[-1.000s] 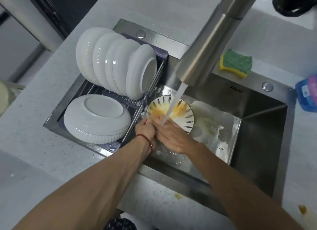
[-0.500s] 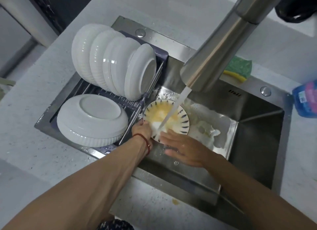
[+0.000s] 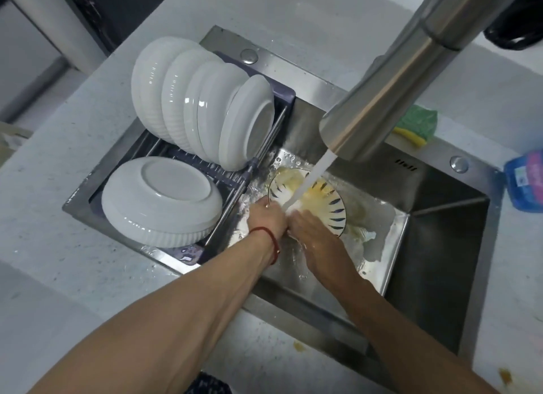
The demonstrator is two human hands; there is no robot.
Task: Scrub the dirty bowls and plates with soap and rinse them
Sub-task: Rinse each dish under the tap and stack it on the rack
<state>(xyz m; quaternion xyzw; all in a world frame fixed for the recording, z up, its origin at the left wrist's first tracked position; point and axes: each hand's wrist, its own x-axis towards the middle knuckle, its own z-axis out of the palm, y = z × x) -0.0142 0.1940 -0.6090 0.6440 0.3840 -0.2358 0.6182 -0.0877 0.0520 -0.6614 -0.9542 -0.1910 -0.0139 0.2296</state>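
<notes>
A bowl (image 3: 329, 205) with blue dashes round its rim and yellow residue inside sits tilted in the steel sink (image 3: 435, 246). Water runs from the tap (image 3: 390, 79) into it. My left hand (image 3: 266, 217), a red string at the wrist, grips the bowl's near-left rim. My right hand (image 3: 314, 232) lies flat with straight fingers on the bowl's near inner edge, under the stream. Yellowish foam spreads on the sink floor to the bowl's right.
Several white ribbed plates (image 3: 202, 111) stand upright in the drying rack (image 3: 205, 170) over the sink's left part, with a white bowl (image 3: 161, 199) upside down in front. A green-and-yellow sponge (image 3: 417, 126) lies behind the sink. A blue bottle (image 3: 526, 179) stands at the right edge.
My right hand has moved forward from the sink's near side onto the bowl's inner edge. The bowl has turned slightly. My left hand keeps its hold on the rim.
</notes>
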